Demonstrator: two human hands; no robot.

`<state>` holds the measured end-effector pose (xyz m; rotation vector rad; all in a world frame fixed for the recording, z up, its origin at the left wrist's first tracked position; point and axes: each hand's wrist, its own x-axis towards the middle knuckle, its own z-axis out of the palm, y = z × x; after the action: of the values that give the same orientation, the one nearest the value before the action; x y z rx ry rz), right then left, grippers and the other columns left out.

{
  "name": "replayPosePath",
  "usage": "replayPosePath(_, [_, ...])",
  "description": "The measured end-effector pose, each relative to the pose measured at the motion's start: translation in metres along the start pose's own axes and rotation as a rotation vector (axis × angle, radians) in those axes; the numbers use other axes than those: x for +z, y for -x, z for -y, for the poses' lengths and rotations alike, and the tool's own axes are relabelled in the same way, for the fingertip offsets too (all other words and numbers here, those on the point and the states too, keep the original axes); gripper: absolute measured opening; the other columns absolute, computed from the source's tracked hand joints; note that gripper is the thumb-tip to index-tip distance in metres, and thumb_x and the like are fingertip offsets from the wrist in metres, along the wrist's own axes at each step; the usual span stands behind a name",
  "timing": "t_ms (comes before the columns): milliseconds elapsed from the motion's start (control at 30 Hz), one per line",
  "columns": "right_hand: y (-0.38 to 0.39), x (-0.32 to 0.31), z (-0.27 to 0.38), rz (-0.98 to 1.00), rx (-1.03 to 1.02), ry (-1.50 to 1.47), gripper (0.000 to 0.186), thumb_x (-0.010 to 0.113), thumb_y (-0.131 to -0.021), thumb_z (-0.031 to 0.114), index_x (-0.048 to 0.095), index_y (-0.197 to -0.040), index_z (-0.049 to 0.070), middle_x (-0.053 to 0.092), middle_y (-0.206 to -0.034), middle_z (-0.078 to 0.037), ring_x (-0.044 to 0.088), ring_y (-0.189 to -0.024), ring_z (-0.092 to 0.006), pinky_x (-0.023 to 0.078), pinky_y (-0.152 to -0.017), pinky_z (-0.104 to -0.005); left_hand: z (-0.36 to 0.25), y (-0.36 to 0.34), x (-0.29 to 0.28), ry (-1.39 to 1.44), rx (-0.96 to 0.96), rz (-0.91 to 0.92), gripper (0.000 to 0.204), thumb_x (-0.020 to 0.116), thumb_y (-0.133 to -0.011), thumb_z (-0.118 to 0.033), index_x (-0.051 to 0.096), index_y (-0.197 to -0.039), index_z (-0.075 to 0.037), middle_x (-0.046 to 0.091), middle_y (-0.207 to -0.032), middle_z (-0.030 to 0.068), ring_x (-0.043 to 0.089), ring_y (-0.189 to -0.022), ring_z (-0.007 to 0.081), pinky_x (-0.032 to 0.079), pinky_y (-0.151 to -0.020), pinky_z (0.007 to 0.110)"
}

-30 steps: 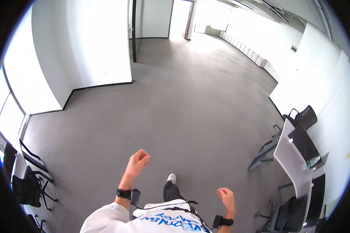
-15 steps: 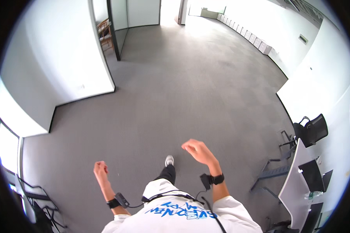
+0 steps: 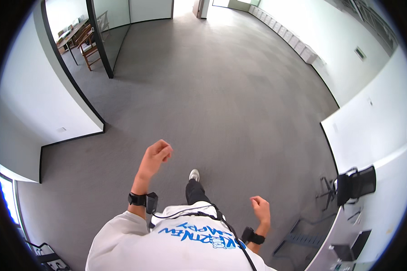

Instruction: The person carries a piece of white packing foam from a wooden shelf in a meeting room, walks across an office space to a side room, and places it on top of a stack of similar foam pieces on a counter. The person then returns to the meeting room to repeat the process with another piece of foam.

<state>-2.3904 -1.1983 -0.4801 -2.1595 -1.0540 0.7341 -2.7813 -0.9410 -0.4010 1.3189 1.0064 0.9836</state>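
My left hand (image 3: 155,156) is raised in front of me over the grey floor, its fingers curled into a loose fist around nothing that shows. Lower and to the right is my right hand (image 3: 260,209), also closed, with nothing seen in it. Neither hand touches anything. A black strap with a small device (image 3: 144,200) goes around my left wrist, and a similar strapped device (image 3: 252,235) is on my right. Cables run from them across my white shirt (image 3: 176,250). One shoe (image 3: 194,175) shows ahead of me on the floor.
Grey carpet (image 3: 203,104) stretches ahead to a bright doorway. On the right stand a black office chair (image 3: 356,185) and a desk (image 3: 325,244). Low pale cabinets (image 3: 287,38) line the far right wall. A white wall corner (image 3: 72,113) and a glass-sided room with a wooden chair (image 3: 88,47) are at left.
My left hand has swung forward and up while the right has swung back and down. The walls and furniture have shifted in view as I walk forward.
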Motion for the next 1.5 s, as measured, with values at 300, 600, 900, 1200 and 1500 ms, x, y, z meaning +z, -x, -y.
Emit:
replayPosePath(300, [-0.443, 0.059, 0.341, 0.134, -0.724, 0.022, 0.013, 0.058, -0.095, 0.007, 0.068, -0.095, 0.000, 0.068, -0.087, -0.013, 0.066, -0.082, -0.0281, 0.052, -0.073, -0.0359, -0.013, -0.223, -0.111, -0.107, -0.111, -0.650, 0.026, 0.048, -0.099, -0.018, 0.052, -0.075, -0.010, 0.048, -0.066, -0.0037, 0.041, -0.057, 0.0054, 0.032, -0.053, 0.022])
replayPosePath(600, [-0.752, 0.175, 0.427, 0.063, -0.791, 0.072, 0.011, 0.060, -0.093, 0.008, 0.070, -0.093, 0.003, 0.072, -0.093, -0.013, 0.068, -0.083, -0.0344, 0.054, -0.072, -0.0398, 0.026, -0.622, -0.157, 0.086, -0.055, -0.693, 0.035, 0.052, -0.100, -0.019, 0.042, -0.067, -0.011, 0.031, -0.063, -0.0073, 0.030, -0.055, 0.0030, 0.022, -0.049, 0.023])
replayPosePath(900, [-1.033, 0.158, 0.458, -0.242, -0.064, 0.089, 0.013, 0.058, -0.091, 0.007, 0.070, -0.093, 0.001, 0.069, -0.073, -0.013, 0.063, -0.062, -0.0198, 0.048, -0.059, -0.0328, -0.022, -1.083, -0.103, -0.215, 0.004, -0.068, 0.045, 0.061, -0.100, -0.026, 0.035, -0.067, -0.011, 0.028, -0.063, -0.0075, 0.024, -0.058, 0.0038, 0.020, -0.049, 0.026])
replayPosePath(1200, [-1.448, 0.220, 0.728, -0.205, -0.459, -0.011, 0.012, 0.059, -0.092, 0.005, 0.071, -0.095, 0.003, 0.058, -0.061, -0.009, 0.054, -0.052, -0.0144, 0.042, -0.052, -0.0306, -0.023, -1.345, -0.172, -0.206, -0.205, -0.415, 0.042, 0.056, -0.094, -0.015, 0.037, -0.056, -0.011, 0.034, -0.052, -0.0060, 0.028, -0.047, 0.0037, 0.020, -0.044, 0.027])
replayPosePath(1500, [-1.800, 0.321, 0.898, 0.012, -0.832, 0.009, 0.006, 0.063, -0.092, 0.006, 0.069, -0.094, 0.006, 0.055, -0.061, -0.015, 0.054, -0.049, -0.0268, 0.043, -0.051, -0.0321, 0.042, -1.705, -0.244, 0.032, -0.077, -0.755, 0.034, 0.051, -0.087, -0.009, 0.048, -0.053, -0.008, 0.042, -0.049, -0.0042, 0.035, -0.045, 0.0041, 0.022, -0.043, 0.025])
